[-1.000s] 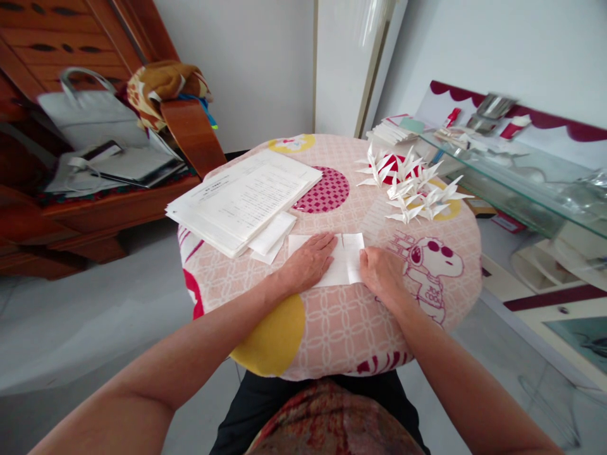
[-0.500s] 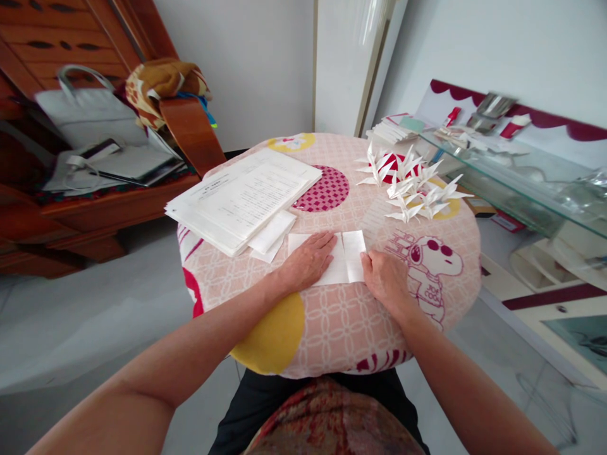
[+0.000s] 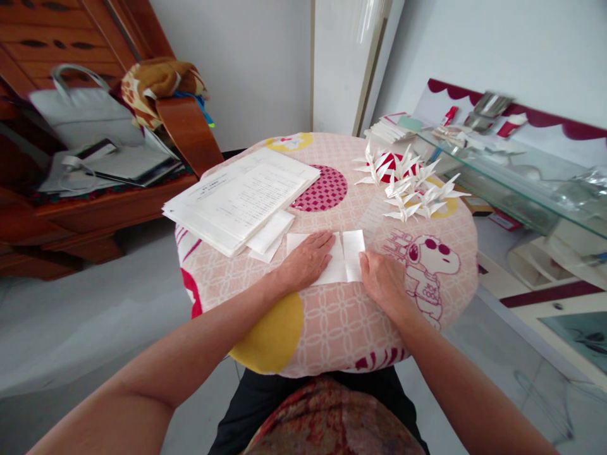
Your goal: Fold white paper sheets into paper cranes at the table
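A white sheet of paper point(image 3: 332, 273) lies on the cloth-covered round table in front of me. From its far edge a tear runs toward me, and the strip point(image 3: 353, 245) on the right is still joined at the near end. My left hand point(image 3: 308, 258) rests flat on the larger part, fingers stretched out, pressing it down. With closed fingers my right hand point(image 3: 383, 273) pinches the strip's right edge. Several folded white paper cranes point(image 3: 410, 180) stand beyond my right hand.
A stack of printed sheets point(image 3: 241, 196) and small folded papers point(image 3: 270, 234) lie to the left. At right is a glass shelf point(image 3: 521, 180) with cups and papers. A wooden chair point(image 3: 187, 129) holding a grey bag point(image 3: 88, 114) stands at left.
The tear has grown longer and its gap wider at the far edge. My right hand has shifted very slightly; my left hand stays in place on the paper.
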Demonstrator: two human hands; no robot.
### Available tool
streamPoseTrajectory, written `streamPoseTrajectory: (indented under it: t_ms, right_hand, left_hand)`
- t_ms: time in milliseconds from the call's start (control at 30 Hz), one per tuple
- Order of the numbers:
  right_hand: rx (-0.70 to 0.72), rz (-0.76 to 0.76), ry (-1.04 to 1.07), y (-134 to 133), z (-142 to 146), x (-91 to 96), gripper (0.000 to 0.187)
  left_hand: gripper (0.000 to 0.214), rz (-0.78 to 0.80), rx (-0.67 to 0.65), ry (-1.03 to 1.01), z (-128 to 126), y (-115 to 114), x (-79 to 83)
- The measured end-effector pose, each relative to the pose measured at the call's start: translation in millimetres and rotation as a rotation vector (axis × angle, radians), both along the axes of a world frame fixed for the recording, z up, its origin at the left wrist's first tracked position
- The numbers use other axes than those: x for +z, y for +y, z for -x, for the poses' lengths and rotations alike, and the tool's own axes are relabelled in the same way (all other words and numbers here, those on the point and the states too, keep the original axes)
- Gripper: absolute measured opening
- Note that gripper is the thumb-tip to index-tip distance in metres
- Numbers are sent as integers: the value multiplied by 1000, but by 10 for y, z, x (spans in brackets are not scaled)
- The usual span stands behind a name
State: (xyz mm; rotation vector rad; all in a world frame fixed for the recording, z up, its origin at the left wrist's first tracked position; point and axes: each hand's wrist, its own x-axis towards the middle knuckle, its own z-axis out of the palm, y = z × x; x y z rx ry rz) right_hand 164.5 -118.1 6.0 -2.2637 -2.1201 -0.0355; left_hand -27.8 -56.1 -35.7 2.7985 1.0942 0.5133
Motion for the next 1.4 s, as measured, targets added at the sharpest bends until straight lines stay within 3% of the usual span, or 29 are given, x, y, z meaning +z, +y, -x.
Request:
streamPoseTrajectory:
  t_ms: [1200, 1400]
  right_hand:
    - [77, -44, -16, -121, -70, -138, 38]
    - [16, -69, 14, -154, -59, -104, 40]
  left_hand:
    - [50, 12, -8, -18, 15, 14, -19]
    - [51, 21, -1, -7, 3, 9, 0]
